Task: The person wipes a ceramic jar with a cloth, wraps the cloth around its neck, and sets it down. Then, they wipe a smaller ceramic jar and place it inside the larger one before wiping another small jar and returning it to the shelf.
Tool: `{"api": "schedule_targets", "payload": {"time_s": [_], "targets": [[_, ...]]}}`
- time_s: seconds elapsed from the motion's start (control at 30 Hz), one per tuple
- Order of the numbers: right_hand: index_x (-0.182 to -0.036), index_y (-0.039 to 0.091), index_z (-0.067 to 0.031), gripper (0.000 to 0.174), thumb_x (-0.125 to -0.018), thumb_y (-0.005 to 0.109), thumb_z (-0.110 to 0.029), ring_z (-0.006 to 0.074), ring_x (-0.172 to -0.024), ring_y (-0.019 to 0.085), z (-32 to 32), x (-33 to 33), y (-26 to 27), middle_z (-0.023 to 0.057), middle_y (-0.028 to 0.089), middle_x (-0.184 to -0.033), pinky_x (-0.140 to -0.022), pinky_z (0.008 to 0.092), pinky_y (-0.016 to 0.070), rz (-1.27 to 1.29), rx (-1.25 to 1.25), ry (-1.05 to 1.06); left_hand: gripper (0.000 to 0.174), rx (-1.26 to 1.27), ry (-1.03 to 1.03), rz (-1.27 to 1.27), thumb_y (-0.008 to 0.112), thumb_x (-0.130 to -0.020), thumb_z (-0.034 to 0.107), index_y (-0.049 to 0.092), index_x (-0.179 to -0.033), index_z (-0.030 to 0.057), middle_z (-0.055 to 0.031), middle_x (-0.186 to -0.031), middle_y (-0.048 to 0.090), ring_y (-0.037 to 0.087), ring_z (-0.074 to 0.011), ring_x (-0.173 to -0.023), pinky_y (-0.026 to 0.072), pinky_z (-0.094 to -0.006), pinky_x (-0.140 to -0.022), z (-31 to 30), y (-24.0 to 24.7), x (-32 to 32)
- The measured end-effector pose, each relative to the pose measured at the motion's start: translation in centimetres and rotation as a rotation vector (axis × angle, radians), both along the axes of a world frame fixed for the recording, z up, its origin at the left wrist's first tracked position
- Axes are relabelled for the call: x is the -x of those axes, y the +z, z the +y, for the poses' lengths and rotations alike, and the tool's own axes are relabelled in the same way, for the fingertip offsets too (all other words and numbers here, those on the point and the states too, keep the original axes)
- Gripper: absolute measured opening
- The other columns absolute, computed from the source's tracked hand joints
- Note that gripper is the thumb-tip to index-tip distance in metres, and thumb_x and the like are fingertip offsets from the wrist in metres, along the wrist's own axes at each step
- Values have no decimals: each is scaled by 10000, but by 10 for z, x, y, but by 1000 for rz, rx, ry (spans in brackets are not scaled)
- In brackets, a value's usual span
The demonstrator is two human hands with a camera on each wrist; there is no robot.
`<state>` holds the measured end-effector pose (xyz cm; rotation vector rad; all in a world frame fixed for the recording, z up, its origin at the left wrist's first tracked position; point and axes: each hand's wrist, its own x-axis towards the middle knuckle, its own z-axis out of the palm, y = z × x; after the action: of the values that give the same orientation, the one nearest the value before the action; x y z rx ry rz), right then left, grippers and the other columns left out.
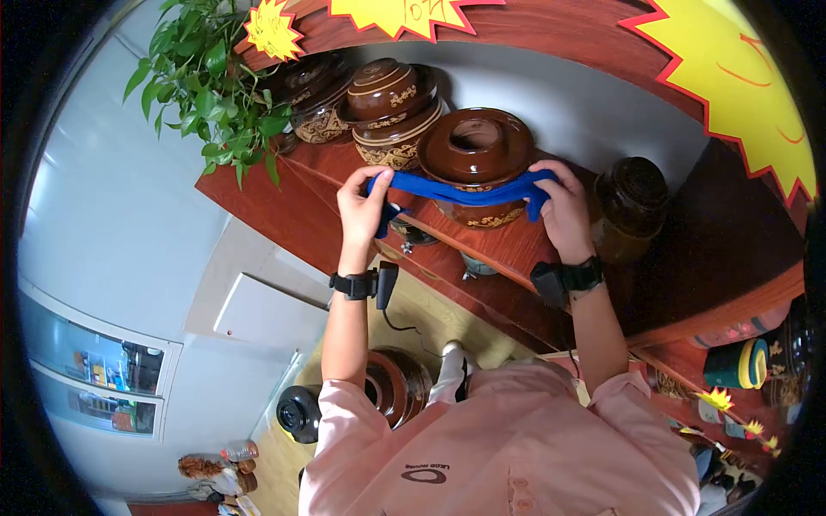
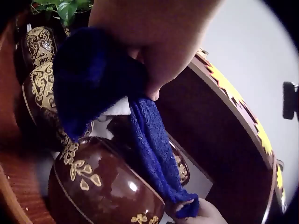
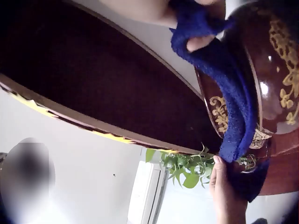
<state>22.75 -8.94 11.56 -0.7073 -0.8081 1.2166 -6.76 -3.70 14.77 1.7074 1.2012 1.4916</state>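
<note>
A blue cloth (image 1: 469, 193) is stretched between both hands, in front of a lidded brown pot (image 1: 476, 155) on the wooden shelf. The left hand (image 1: 361, 202) pinches one end, and a loose part hangs below it. At the other end, the right hand (image 1: 564, 215) grips the bunched cloth between thumb and fingers. In the left wrist view the cloth (image 2: 154, 144) runs down from the left hand (image 2: 159, 51) past the glossy pot (image 2: 103, 182). The right wrist view shows the cloth (image 3: 233, 98) beside the patterned pot (image 3: 275, 70).
More patterned pots (image 1: 387, 129) stand left on the shelf (image 1: 508, 249), near a trailing green plant (image 1: 215, 95). A dark jar (image 1: 632, 193) is at the right. Yellow star signs (image 1: 404, 17) line the shelf edge above. A large brown pot (image 1: 400, 387) stands on the floor.
</note>
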Motion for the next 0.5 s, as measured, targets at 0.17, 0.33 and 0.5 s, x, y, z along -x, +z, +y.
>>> {"api": "schedule_targets", "payload": {"time_s": [0.17, 0.33, 0.5], "targets": [[-998, 608, 10, 169, -836, 562, 14, 243, -986, 580, 0, -22, -19, 91, 575, -1100, -839, 320, 484, -442, -244, -239, 129, 15, -225, 58, 672, -870, 113, 668, -951, 13, 14, -858, 644, 542, -53, -757, 440, -210, -686, -8, -4, 15], [-1015, 613, 12, 194, -825, 619, -22, 300, -1035, 558, -12, -29, -4, 121, 572, -1128, -926, 367, 444, -1068, -432, -645, 151, -29, -215, 145, 699, -851, 107, 668, -960, 8, 38, -764, 613, 503, -27, -671, 406, -195, -583, -26, -3, -8], [-1024, 595, 20, 176, -855, 574, -24, 267, -1023, 567, -13, -1, 1, 121, 570, -1117, -893, 331, 464, -1049, -420, -491, 168, 24, 22, 89, 684, -871, 144, 674, -948, -5, 9, -818, 645, 550, -54, -736, 445, -202, -668, -3, -5, 6]]}}
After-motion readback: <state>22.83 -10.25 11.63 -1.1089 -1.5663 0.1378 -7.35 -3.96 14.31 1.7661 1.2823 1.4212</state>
